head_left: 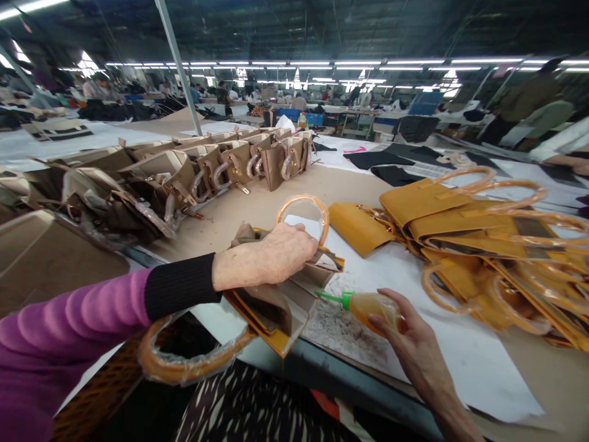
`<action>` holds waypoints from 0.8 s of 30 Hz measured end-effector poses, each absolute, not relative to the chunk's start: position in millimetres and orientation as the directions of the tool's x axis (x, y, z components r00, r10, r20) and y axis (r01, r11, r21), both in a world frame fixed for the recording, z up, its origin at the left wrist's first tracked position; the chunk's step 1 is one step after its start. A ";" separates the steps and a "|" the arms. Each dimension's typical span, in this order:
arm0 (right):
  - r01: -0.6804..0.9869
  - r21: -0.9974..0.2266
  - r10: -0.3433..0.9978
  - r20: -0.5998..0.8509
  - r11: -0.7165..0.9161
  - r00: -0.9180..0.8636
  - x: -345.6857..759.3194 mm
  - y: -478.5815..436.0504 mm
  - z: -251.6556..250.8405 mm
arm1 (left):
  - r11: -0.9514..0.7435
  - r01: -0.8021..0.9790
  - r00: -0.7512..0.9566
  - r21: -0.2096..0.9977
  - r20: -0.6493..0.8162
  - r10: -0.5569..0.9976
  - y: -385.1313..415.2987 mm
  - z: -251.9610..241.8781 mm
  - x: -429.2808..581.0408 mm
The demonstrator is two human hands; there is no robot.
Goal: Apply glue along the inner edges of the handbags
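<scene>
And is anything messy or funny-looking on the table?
Yes: dark, blotchy smudges mark the pale surface near the see-through, rounded, green-tipped bottle in the right hand. They look odd because the flat white paper alongside is much cleaner.

Left arm (110, 301) outstretched, right fingers (399, 302) curled

Brown bags (179, 172), black pieces (378, 159)

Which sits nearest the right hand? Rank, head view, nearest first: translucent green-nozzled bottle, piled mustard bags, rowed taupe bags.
1. Translucent green-nozzled bottle: in the right hand.
2. Piled mustard bags: to the right.
3. Rowed taupe bags: back left.
</scene>
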State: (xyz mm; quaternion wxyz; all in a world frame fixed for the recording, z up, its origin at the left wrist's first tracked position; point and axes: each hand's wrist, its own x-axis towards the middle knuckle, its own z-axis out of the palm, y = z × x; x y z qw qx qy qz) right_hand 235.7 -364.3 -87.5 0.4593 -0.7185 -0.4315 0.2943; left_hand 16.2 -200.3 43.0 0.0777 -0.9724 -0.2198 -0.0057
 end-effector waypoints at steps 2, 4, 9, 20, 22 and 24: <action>0.320 -0.924 0.899 -0.051 -0.208 0.435 237.2 -365.6 -90.8 | -0.882 0.442 0.895 -0.162 0.011 0.447 -200.6 43.0 16.3; 0.291 -0.933 0.905 -0.073 -0.210 0.419 238.0 -367.3 -94.1 | -0.878 0.443 0.891 -0.180 -0.024 0.454 -200.6 42.8 16.1; 0.218 -0.954 0.921 -0.117 -0.208 0.371 234.4 -370.9 -99.9 | -0.886 0.431 0.895 -0.172 -0.044 0.444 -203.7 42.3 12.3; 0.099 -0.973 0.906 -0.153 -0.208 0.394 233.5 -381.1 -101.5 | -0.897 0.408 0.913 -0.168 0.049 0.406 -223.3 30.6 -8.5; 0.103 -0.970 0.896 -0.158 -0.219 0.414 233.3 -380.4 -99.8 | -0.903 0.398 0.918 -0.164 0.073 0.391 -226.5 29.2 -11.5; 0.135 -0.964 0.887 -0.148 -0.228 0.438 232.6 -379.0 -99.0 | -0.904 0.396 0.918 -0.162 0.090 0.386 -228.3 28.4 -13.0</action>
